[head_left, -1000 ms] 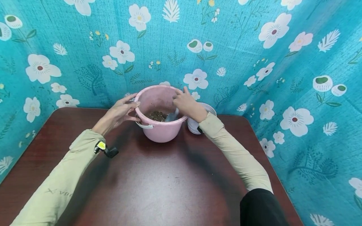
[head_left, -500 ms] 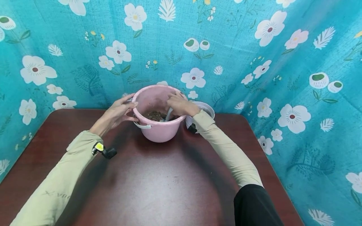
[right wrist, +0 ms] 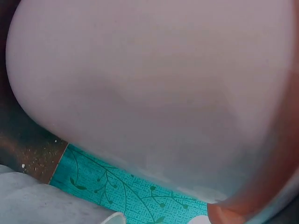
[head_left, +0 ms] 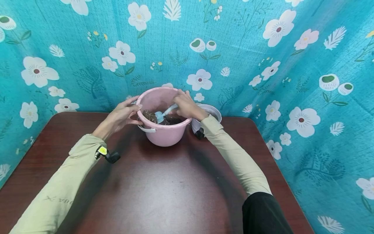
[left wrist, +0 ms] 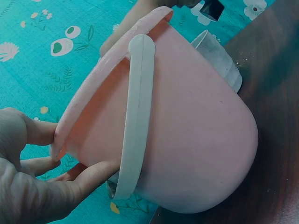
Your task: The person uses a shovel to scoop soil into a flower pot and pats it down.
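Note:
A pink bucket (head_left: 166, 136) stands on the table with dark soil (head_left: 149, 115) inside. My left hand (head_left: 124, 113) grips its left rim, thumb and fingers on either side of the lip. In the left wrist view, the bucket's white handle (left wrist: 138, 112) hangs beside those fingers. My right hand (head_left: 186, 104) reaches over the right rim and holds a small light-blue trowel (head_left: 160, 117) by its handle. The trowel's blade lies against the soil at a slant. Mostly the bucket's outer wall (right wrist: 149, 84) fills the right wrist view, where the right hand's grip is hidden.
Right of the bucket stands a whitish pot (head_left: 215, 112), partly behind my right wrist. A flowered blue curtain (head_left: 163, 42) hangs close behind both. Small crumbs (right wrist: 39, 161) lie on the brown table (head_left: 163, 188) near the pot.
My right hand has lowered into the bucket, and the trowel's blade has swung left across the soil, its handle now tilted flatter. The left hand keeps its hold on the rim.

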`<action>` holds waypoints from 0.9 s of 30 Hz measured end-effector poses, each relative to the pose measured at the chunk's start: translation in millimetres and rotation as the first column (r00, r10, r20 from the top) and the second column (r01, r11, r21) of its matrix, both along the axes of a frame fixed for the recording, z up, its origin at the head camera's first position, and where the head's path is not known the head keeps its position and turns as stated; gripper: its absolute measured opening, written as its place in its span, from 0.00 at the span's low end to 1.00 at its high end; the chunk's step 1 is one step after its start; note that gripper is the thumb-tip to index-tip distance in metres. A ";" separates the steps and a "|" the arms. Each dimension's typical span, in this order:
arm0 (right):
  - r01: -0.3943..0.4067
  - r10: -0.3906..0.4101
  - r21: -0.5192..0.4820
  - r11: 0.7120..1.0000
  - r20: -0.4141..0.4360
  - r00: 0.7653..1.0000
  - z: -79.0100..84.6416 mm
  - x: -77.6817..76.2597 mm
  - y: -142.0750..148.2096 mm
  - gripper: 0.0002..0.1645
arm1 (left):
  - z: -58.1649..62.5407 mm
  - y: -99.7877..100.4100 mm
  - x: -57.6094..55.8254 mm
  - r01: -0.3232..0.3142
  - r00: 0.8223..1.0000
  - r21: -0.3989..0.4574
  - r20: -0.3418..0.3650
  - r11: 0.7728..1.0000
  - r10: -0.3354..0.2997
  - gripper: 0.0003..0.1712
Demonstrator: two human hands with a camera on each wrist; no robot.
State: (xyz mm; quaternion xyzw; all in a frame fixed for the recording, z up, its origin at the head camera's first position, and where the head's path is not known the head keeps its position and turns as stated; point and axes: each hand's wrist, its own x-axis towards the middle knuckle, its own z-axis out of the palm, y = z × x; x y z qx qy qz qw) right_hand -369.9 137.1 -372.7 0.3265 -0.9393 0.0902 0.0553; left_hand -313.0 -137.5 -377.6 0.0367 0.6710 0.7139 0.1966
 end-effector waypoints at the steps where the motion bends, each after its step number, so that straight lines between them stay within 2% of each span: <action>1: 0.016 -0.016 -0.016 1.000 -0.008 1.000 -0.3 0.1 0.7 0.15 | -0.5 -0.3 0.2 0.001 1.000 0.006 -0.003 1.000 -0.001 0.41; 8: 0.034 -0.040 -0.123 0.992 -0.046 0.998 -0.9 -2.7 7.0 0.16 | -1.7 -1.1 -1.4 -0.006 1.000 0.017 -0.011 1.000 0.006 0.40; 16: 0.037 -0.046 -0.203 0.978 -0.040 0.998 -1.3 -2.5 15.4 0.21 | -2.1 0.9 -2.8 -0.016 1.000 0.019 0.009 1.000 0.015 0.41; 27: 0.044 -0.071 -0.301 0.952 -0.078 0.994 -0.9 2.5 24.5 0.19 | -2.7 0.7 -3.0 -0.025 1.000 0.015 0.016 1.000 0.025 0.41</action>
